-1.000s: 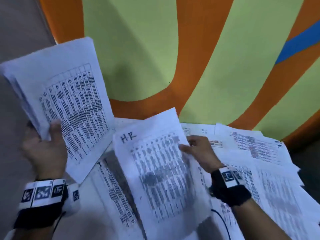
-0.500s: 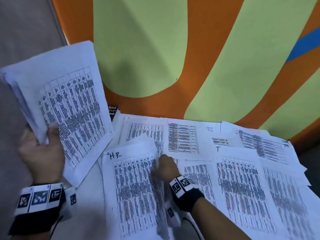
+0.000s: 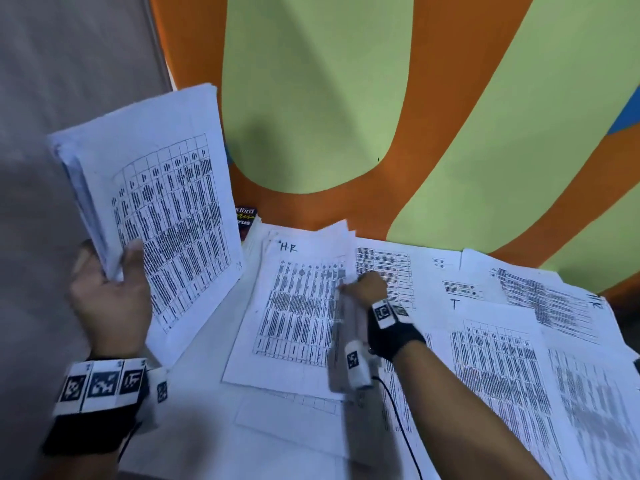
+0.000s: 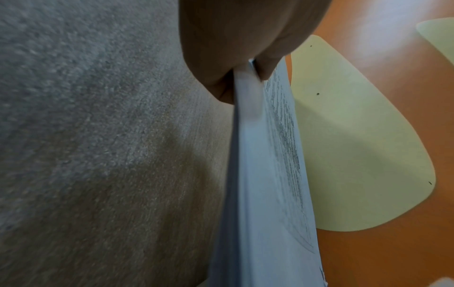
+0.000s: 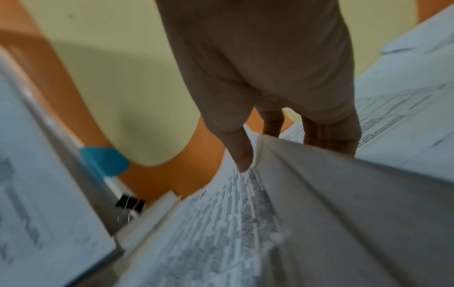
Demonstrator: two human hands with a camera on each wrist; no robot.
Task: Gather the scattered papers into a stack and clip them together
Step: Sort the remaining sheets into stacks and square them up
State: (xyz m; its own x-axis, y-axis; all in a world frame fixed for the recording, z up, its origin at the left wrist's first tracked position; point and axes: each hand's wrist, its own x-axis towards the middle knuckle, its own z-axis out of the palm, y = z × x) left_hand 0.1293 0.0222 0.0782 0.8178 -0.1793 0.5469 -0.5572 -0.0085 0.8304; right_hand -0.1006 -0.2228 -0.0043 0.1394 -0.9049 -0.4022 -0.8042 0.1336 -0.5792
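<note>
My left hand (image 3: 107, 299) holds a raised stack of printed sheets (image 3: 166, 216) at the left, thumb on the front; in the left wrist view the stack (image 4: 258, 174) shows edge-on in the pinch. On the table lies a sheet marked "H.R" (image 3: 298, 306). My right hand (image 3: 363, 289) pinches its curled right edge, thumb on top and fingers behind the fold (image 5: 270, 77). Several more printed sheets (image 3: 502, 368) lie scattered to the right. A black binder clip (image 5: 130, 203) sits on the table near the wall, in the right wrist view only.
An orange and green painted wall (image 3: 311, 98) rises right behind the table. A dark book (image 3: 246, 218) lies against it beside the raised stack. A blue object (image 5: 105, 161) shows near the clip. Grey carpet (image 3: 69, 64) lies to the left.
My right hand has brought the "H.R" sheet down from the air onto the papers on the table and still holds its edge. The left hand keeps its stack raised.
</note>
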